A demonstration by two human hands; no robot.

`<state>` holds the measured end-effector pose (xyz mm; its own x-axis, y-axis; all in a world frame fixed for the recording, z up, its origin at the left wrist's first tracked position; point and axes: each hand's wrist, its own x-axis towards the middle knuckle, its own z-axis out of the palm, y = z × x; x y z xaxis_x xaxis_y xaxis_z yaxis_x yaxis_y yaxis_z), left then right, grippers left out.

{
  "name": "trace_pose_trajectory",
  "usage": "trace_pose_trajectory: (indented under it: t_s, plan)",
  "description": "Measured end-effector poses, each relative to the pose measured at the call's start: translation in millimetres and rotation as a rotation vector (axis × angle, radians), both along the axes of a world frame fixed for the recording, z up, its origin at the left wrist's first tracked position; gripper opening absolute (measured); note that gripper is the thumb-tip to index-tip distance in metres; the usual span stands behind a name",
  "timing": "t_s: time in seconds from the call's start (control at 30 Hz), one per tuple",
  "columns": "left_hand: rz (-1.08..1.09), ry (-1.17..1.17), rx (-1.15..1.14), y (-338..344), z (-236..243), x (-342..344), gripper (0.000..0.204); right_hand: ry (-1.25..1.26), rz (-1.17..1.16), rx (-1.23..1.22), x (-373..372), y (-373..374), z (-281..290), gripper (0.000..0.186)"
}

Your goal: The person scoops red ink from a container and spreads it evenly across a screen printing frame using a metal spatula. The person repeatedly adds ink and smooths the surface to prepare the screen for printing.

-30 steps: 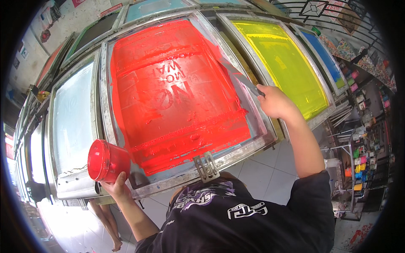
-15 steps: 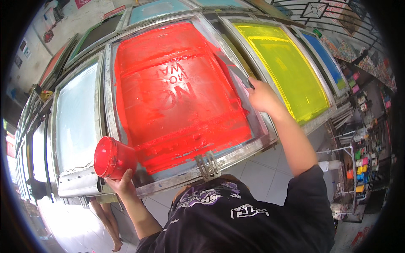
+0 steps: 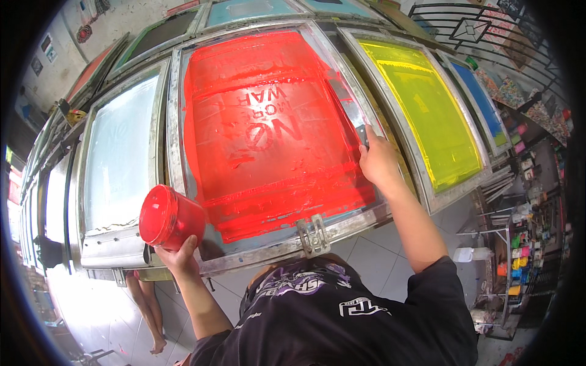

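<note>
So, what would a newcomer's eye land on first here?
Most likely the bright red coating across the large framed screen in the middle. Next, the red tub in the left hand at lower left, and the flat tool in the right hand. The yellow-coated screen stands out to the right.

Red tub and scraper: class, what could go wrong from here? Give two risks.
The left hand alone supports the red tub, so a slipping grip might drop it. The right hand holds the scraper by the red screen's right side, so it might scratch the surface or smear red onto the metal frame.
</note>
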<state>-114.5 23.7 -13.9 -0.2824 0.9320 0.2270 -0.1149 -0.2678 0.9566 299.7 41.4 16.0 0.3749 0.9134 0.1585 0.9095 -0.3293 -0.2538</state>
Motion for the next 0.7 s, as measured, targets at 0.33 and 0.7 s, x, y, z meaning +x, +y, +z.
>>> trace_pose_trajectory:
  t_s: [0.33, 0.7]
  plan:
    - [0.021, -0.047, -0.068, 2.1, 1.9, -1.6, 0.077, 0.020, -0.016, -0.087, -9.3, 9.6, -1.3, 0.047]
    - [-0.049, -0.039, -0.012, 8.7, 8.8, -2.1, 0.081, 0.046, -0.017, -0.094, -46.5, 19.3, 5.8, 0.039]
